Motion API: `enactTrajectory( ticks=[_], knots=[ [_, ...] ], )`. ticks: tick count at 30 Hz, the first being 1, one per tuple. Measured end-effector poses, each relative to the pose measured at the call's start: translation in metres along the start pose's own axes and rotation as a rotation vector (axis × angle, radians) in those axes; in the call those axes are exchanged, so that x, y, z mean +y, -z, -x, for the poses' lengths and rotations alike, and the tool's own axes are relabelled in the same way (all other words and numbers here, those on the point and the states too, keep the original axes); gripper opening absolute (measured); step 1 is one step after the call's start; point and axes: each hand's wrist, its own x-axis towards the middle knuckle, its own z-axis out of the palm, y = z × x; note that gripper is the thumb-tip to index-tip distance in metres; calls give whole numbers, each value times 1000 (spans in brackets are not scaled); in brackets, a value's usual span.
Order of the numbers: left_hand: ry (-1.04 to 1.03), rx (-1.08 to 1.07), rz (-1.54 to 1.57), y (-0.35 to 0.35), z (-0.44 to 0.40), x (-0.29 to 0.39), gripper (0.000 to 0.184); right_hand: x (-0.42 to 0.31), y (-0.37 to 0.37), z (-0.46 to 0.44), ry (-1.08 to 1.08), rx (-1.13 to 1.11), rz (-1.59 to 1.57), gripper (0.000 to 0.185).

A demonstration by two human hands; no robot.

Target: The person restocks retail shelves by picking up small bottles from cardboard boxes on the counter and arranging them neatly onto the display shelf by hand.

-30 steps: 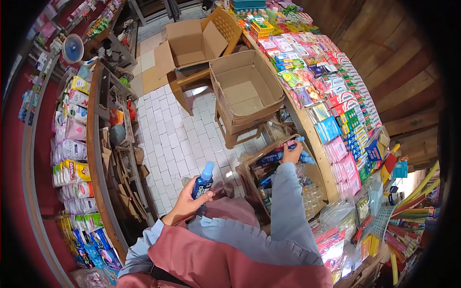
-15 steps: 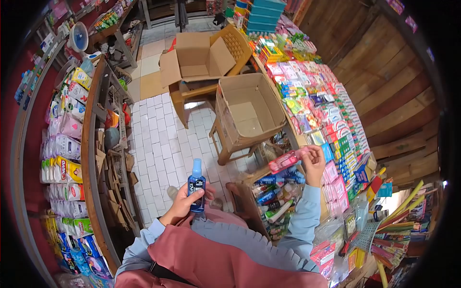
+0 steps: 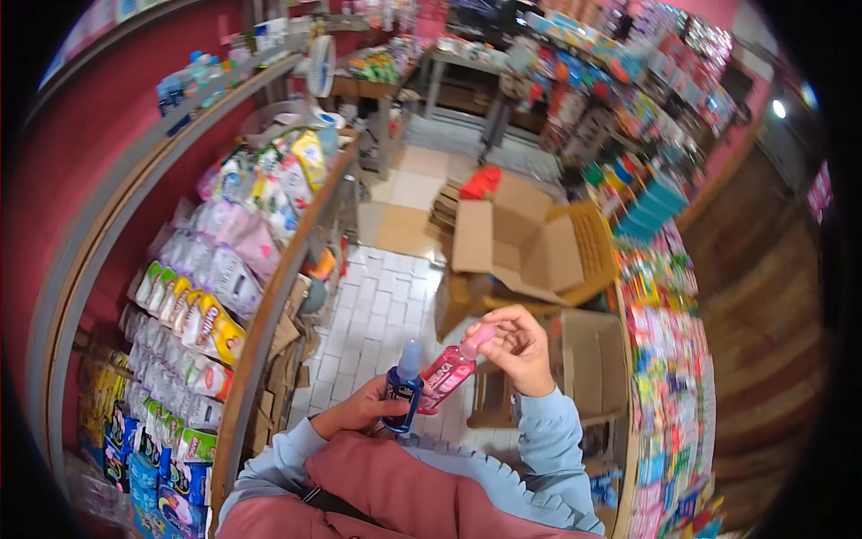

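In front of my body, my left hand (image 3: 366, 406) is closed around a dark blue spray bottle (image 3: 403, 391) with a light blue cap, held nearly upright. My right hand (image 3: 518, 349) pinches the pale pink cap of a pink bottle (image 3: 449, 373), which slants down to the left. The lower end of the pink bottle comes up against the blue one and the fingers of my left hand; whether those fingers also grip it, I cannot tell.
On the left, a wooden shelf (image 3: 269, 346) carries rows of packets. Ahead are an open cardboard box (image 3: 474, 235) on a yellow chair (image 3: 588, 238) and another open box (image 3: 588, 364). Packaged goods (image 3: 669, 359) line the right side. White tiles (image 3: 364, 310) cover the floor.
My right hand has brought the pink bottle from the goods on the right over to the blue bottle. The view has swung left and up, showing more of the left shelf and the back of the shop.
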Motion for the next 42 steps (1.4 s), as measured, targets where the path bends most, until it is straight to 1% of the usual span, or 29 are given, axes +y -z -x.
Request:
enactTrajectory(
  ticks=[1, 5, 8, 9, 12, 13, 15, 16, 17, 18, 19, 21, 24, 25, 26, 28, 30, 32, 33, 34, 36, 39, 42],
  knots=[
    [2, 31, 3, 19, 6, 18, 52, 6, -13, -27, -4, -35, 16, 32],
    [-149, 159, -132, 64, 28, 88, 58, 37, -59, -131, 80, -175, 68, 23],
    [-301, 259, -176, 102, 38, 116, 43, 41, -90, -197, 35, -289, 135, 25],
    [-307, 303, -157, 107, 42, 128, 43, 43, -97, -219, 30, -347, 156, 27],
    [-429, 412, -332, 124, 55, 163, 44, 49, -127, -284, 50, -532, 219, 29],
    [-385, 443, -313, 134, 61, 172, 45, 47, -140, -307, 71, -602, 237, 29],
    [-509, 544, -435, 146, 64, 191, 48, 49, -162, -351, 86, -735, 260, 24],
    [-566, 598, -497, 153, 63, 200, 49, 49, -173, -374, 120, -815, 278, 23],
    [-652, 602, -534, 164, 63, 208, 55, 48, -184, -398, 156, -894, 294, 22],
    [-697, 665, -538, 167, 63, 220, 56, 48, -195, -424, 196, -972, 309, 20],
    [-742, 728, -544, 164, 62, 233, 58, 49, -206, -451, 370, -1027, 297, 19],
    [-992, 817, -723, 178, 56, 260, 55, 35, -228, -500, 490, -1027, 253, 19],
    [-1315, 1106, -502, 192, 38, 287, 41, 9, -265, -581, 632, -986, 116, 19],
    [-1340, 1156, -430, 199, 34, 289, 41, -2, -283, -598, 613, -984, -20, 18],
    [-1324, 1187, -400, 203, 30, 291, 41, -7, -303, -626, 819, -1016, -37, 17],
    [-1290, 1244, -331, 213, 20, 290, 41, -14, -345, -657, 897, -1045, -49, 17],
    [-1365, 1327, -376, 223, 6, 288, 43, -15, -383, -676, 936, -1117, 5, 15],
    [-1425, 1402, -343, 232, -4, 283, 44, 6, -427, -694, 862, -1244, -52, 15],
    [-1461, 1453, -284, 235, -9, 281, 45, 12, -445, -703, 1065, -1222, 43, 16],
    [-1476, 1490, -254, 238, -13, 279, 45, 18, -459, -708, 1064, -1285, 115, 19],
    [-1519, 1556, -182, 242, -19, 274, 45, 32, -484, -718, 1181, -1315, 293, 19],
    [-1613, 1551, -154, 251, -25, 269, 44, 49, -500, -724, 1278, -1313, 460, 19],
    [-1642, 1560, -137, 258, -27, 267, 43, 61, -509, -731, 1199, -1384, 485, 18]
  ],
)
